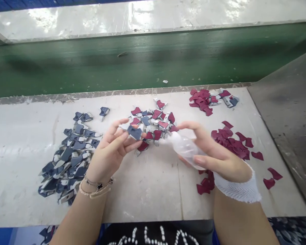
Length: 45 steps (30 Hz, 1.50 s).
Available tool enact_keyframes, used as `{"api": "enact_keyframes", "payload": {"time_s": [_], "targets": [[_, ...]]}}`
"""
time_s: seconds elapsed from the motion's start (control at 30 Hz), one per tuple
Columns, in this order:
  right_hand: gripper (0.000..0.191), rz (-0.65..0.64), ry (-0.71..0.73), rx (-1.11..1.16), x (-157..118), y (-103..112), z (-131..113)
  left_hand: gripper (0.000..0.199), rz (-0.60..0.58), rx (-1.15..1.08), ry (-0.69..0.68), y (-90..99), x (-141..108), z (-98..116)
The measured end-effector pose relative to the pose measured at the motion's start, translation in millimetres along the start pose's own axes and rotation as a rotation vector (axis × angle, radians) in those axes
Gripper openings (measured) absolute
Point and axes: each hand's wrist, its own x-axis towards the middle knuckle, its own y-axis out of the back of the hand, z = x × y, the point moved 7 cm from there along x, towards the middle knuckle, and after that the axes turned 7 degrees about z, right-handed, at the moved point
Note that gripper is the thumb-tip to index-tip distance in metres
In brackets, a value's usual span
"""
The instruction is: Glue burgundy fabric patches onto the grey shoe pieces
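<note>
My left hand [114, 143] pinches a small blue and light-grey plastic part [134, 132] between thumb and fingers, its blue face turned up. In my right hand [214, 149] is a translucent white squeeze bottle [187, 149], tilted with its nozzle toward the part. The nozzle tip and the part are apart. Behind and between both hands lies a pile of grey parts with maroon faces [156, 114], a few blue ones among them. Left of my left hand spreads a larger heap of blue and grey parts [75, 154].
Loose maroon pieces [232, 143] lie on the white table [142, 197] at the right, with another maroon pile [200, 100] farther back. A green belt-like strip [153, 61] runs behind the table. A grey metal panel [288, 112] borders the right side.
</note>
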Motion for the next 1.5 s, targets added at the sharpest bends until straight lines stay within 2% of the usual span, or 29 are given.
{"api": "enact_keyframes", "payload": {"time_s": [0.1, 0.17, 0.27, 0.4, 0.53, 0.67, 0.77, 0.87, 1.0, 1.33, 1.5], "targets": [[0.035, 0.153, 0.096, 0.037, -10.3, 18.9, -3.0, 0.044, -0.108, 0.049, 0.017, -17.6, -6.1, -10.4], [0.038, 0.236, 0.165, 0.019, -16.3, 30.0, -4.1, 0.052, -0.14, 0.106, -0.009, -24.4, -8.7, -15.7], [0.046, 0.272, 0.196, 0.012, -19.6, 35.8, -3.3, 0.052, -0.162, 0.161, -0.035, -31.7, -12.6, -22.1], [0.044, 0.254, 0.191, -0.003, -14.1, 27.3, -6.7, 0.056, -0.188, 0.169, -0.037, -40.6, -18.8, -28.0], [0.043, 0.247, 0.172, -0.012, -7.7, 10.5, -13.3, 0.049, -0.188, 0.216, -0.049, -45.7, -23.4, -32.3], [0.042, 0.33, 0.132, -0.173, -9.8, -1.2, -18.8, 0.052, -0.193, 0.274, -0.045, -47.9, -26.4, -36.6], [0.032, 0.4, 0.084, -0.304, -12.7, -4.0, -21.3, 0.053, -0.162, 0.331, -0.066, -46.3, -26.6, -37.4], [0.026, 0.415, 0.081, -0.401, -12.2, -6.3, -24.0, 0.048, -0.118, 0.441, -0.121, -44.5, -26.2, -35.5], [0.024, 0.415, 0.105, -0.487, -9.4, -8.0, -27.0, 0.042, -0.096, 0.536, -0.162, -44.8, -27.1, -33.0], [0.025, 0.403, 0.128, -0.614, -8.7, -11.7, -32.2, 0.042, -0.089, 0.586, -0.22, -44.6, -26.1, -30.2], [0.025, 0.401, 0.185, -0.644, -7.2, -13.8, -35.1, 0.039, -0.101, 0.58, -0.228, -44.6, -25.9, -31.1]]}}
